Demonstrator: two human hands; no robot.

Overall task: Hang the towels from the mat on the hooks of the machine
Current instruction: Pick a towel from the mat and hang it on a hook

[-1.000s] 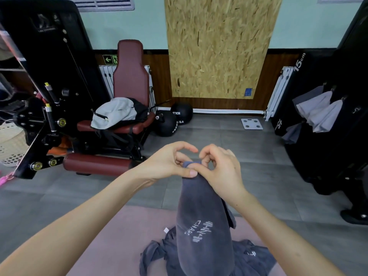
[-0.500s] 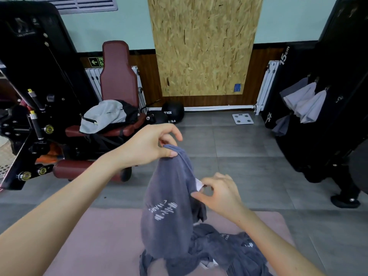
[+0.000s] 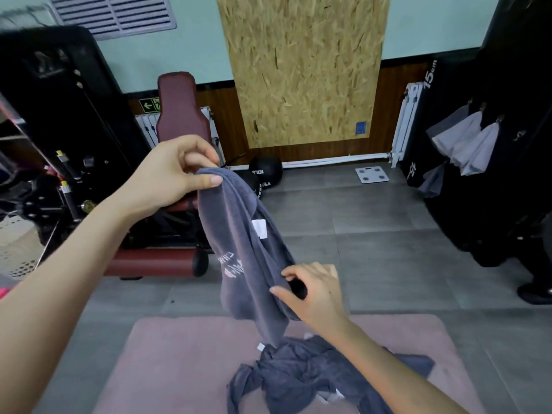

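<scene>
Risks, judged from the present position: the held towel (image 3: 248, 249) hangs long and bunched, with its lower end reaching the pile of towels (image 3: 313, 375) on the mat (image 3: 179, 363); whether it is clear of the pile cannot be told, so lifting it away may drag a second towel off the mat. The machine (image 3: 513, 85) stands well apart to the right; carried that far in a loose bundle, the cloth may trail on the floor (image 3: 373, 234) or slide from the fingers. The left hand (image 3: 170, 174) pinches the top edge between thumb and forefinger, the other fingers curled; the right hand (image 3: 316, 291) pinches a fold lower down, thumb against fingertips. Both grips are small ones, and a tug could free either. The hooks are too small to make out; a bunched edge may miss one.

Surface and room: grey tiled floor; black machine with the hung towels (image 3: 472, 144), paler grey, on its side; chipboard panel (image 3: 301, 70) on the far wall; dark red bench (image 3: 179, 109) to the left; pink mat nearest the person; black medicine ball (image 3: 265, 168); white scale (image 3: 372, 174).
</scene>
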